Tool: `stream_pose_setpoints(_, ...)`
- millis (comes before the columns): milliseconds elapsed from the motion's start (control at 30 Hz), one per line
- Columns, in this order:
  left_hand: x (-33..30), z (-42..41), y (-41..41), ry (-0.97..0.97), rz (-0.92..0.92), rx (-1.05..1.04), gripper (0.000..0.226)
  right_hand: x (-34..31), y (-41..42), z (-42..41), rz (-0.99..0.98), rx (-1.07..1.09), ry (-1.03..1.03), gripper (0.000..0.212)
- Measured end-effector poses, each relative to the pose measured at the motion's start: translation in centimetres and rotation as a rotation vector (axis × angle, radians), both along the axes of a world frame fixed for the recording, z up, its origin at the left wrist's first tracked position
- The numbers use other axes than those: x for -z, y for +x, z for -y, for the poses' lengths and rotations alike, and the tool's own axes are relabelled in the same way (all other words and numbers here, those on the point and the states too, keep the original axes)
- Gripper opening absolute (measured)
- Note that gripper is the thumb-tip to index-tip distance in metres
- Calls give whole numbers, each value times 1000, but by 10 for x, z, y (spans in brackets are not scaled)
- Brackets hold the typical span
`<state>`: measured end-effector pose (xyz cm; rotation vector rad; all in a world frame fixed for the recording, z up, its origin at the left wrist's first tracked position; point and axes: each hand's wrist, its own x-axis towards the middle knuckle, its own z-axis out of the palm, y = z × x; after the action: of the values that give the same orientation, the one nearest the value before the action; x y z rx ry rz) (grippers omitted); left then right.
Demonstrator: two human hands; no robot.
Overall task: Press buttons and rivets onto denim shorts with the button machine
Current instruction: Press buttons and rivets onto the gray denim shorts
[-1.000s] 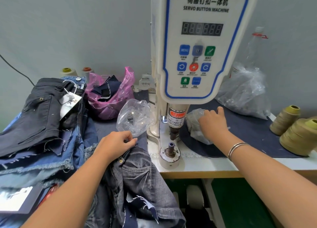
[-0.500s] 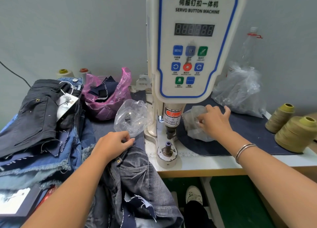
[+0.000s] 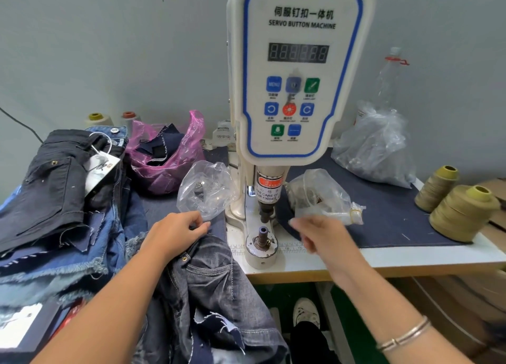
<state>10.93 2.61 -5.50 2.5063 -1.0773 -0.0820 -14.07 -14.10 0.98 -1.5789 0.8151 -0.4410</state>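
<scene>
the dark denim shorts (image 3: 202, 279) hang off the table edge, just left of the button machine (image 3: 290, 90) and below its round bottom post (image 3: 263, 236). they are not on the post yet. your left hand (image 3: 175, 231) pinches the top edge of the shorts with curled fingers, near a small brass rivet (image 3: 185, 258) just below your wrist. your right hand (image 3: 319, 233) is in the air just right of the post. it is blurry, so you cannot tell if it holds a button or nothing.

watch out here. the red label on the machine says to mind your fingers. if your foot hits the pedal while a finger is by the post, it could get squashed. if your pinch slips, the shorts could slide down off the table. a tiny button could drop and roll away. the clear bag (image 3: 208, 191) left of the machine could snag too.
</scene>
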Motion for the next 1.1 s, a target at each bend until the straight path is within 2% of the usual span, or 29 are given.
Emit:
stream_pose_setpoints(67, -1, 0, -1, -1, 0, -1, 30, 9, 5, -12, 21, -7, 200, 22)
stream_pose_setpoints(133, -1, 0, -1, -1, -1, -2, 30, 13, 10, -16, 53, 11, 308, 31)
stream_pose_setpoints(300, 1, 1, 1, -8, -3, 11, 29, 14, 19, -23, 96, -14, 413, 31)
stream_pose_setpoints(500, 2, 1, 1, -7, 11, 6, 30, 11, 32, -28, 144, 6, 513, 12)
stream_pose_setpoints(900, -1, 1, 0, 4, 17, 6, 29, 9, 34, -32, 149, 19, 644, 9)
stream_pose_setpoints(1100, -2, 1, -1, 10, 11, 15, 29, 5, 31, -32, 159, 11, 851, 11)
